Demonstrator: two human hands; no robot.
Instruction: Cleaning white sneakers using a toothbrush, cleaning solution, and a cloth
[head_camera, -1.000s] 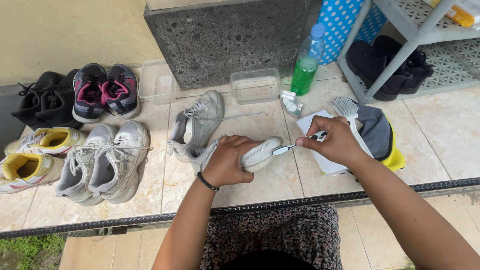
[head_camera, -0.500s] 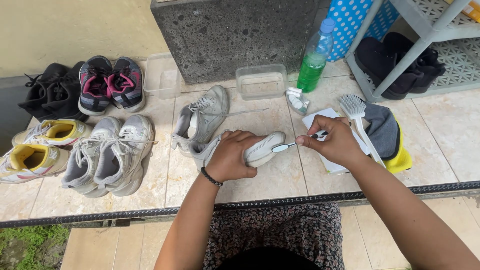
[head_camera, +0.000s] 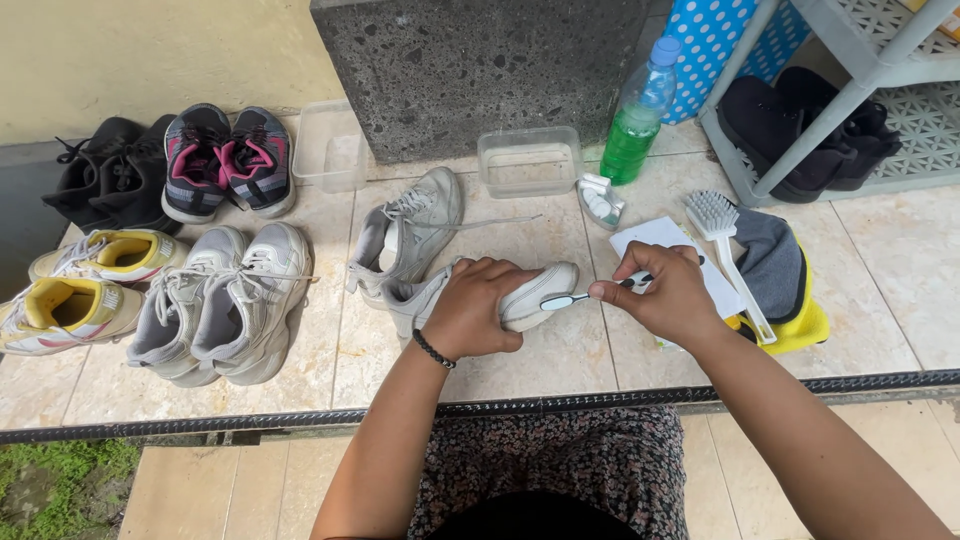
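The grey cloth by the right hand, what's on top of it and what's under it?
A white scrub brush lies across the grey cloth. Under it, a yellow thing sticks out; most of that is covered, so its kind is unclear.

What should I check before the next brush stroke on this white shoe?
1. Shoe held steady: ok. The left hand grips the white shoe from above on the tiled floor.
2. Brush in hand: ok. The right hand pinches the small brush, its head at the shoe's toe.
3. Bristles wet or soapy: cannot tell.
4. Cleaning liquid close by: ok. The green bottle stands upright, capped, beside the clear tub.
5. Bigger brush available: ok. The scrub brush lies on the cloths to the right.
6. Matching shoe clear of the stroke: ok. The second white shoe lies behind.
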